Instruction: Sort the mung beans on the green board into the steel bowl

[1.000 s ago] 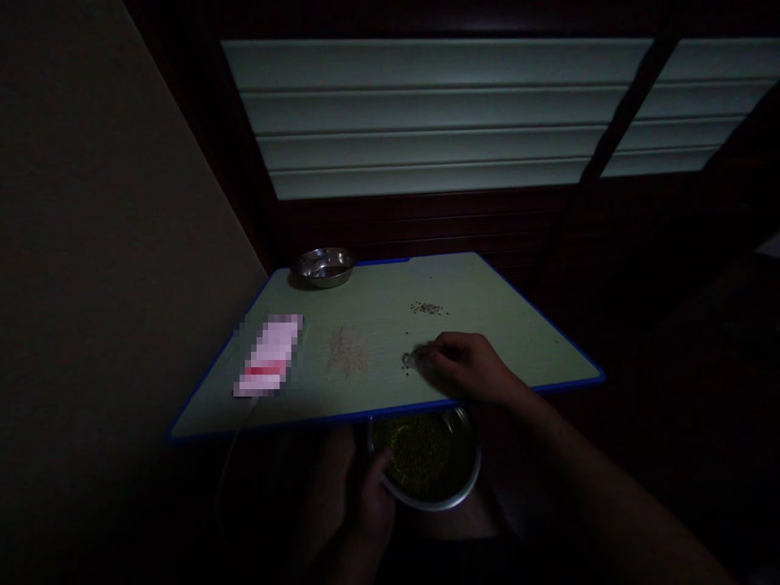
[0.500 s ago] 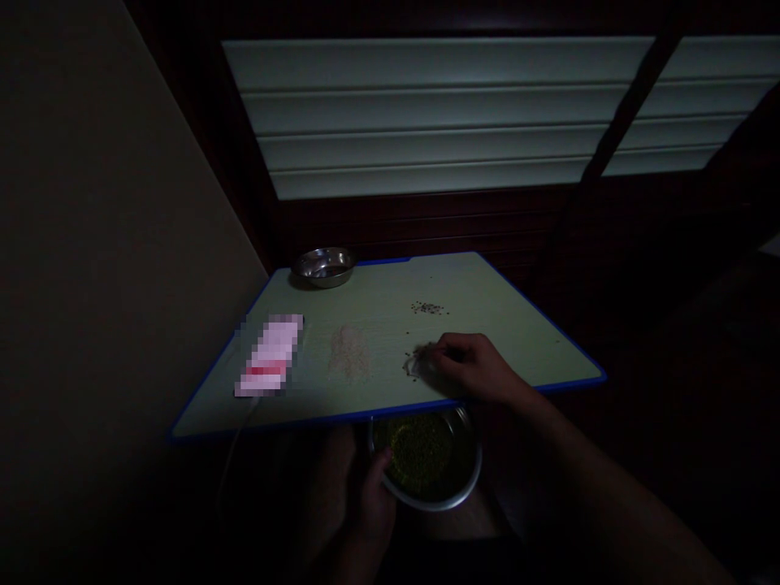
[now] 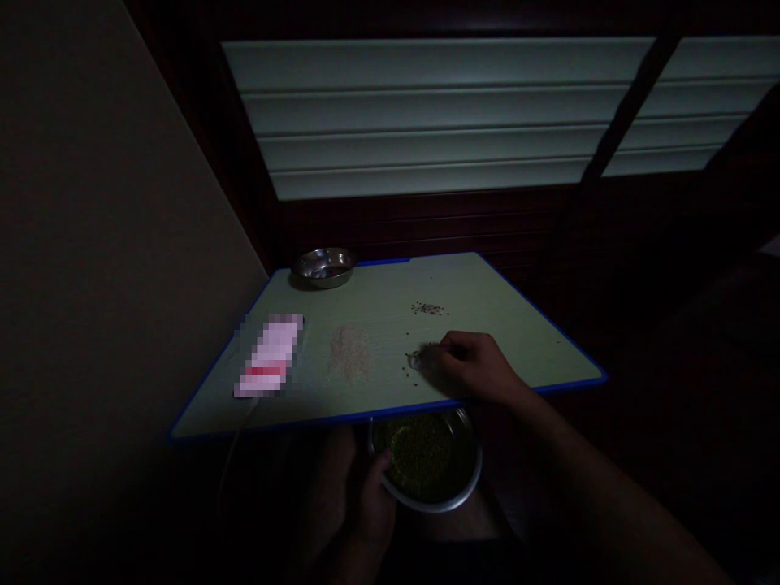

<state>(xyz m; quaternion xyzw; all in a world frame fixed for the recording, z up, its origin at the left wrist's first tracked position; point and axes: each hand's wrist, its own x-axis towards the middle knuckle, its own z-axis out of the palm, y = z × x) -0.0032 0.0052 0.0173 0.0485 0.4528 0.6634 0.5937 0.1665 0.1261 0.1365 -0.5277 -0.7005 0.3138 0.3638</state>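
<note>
My left hand (image 3: 376, 497) grips the left rim of a metal bowl (image 3: 448, 507) below the table's front edge, thumb over the rim. Small green beans (image 3: 422, 457) lie in the bowl. Over the front part of the tabletop, my right hand (image 3: 476, 364) is closed, its fingertips bunched downward. A small pale, glassy-looking thing (image 3: 415, 360) shows beside the fingertips, among a few dark grains; whether the fingers hold it is hard to see in the dim light. Farther back lies a loose cluster of dark beans (image 3: 429, 309). Left of the hand, pale grains (image 3: 349, 353) are spread out.
The light table (image 3: 505, 313) has a blue edge. An empty-looking steel bowl (image 3: 324, 268) stands at its back left corner. A phone (image 3: 269, 356) with a blurred-out screen and a cable (image 3: 239, 431) lies at the left. Behind is a slatted panel (image 3: 426, 114); a wall is at left.
My right hand has shifted very slightly, and the small pale thing by its fingertips has moved a little to the right. The left hand and bowl stay in place.
</note>
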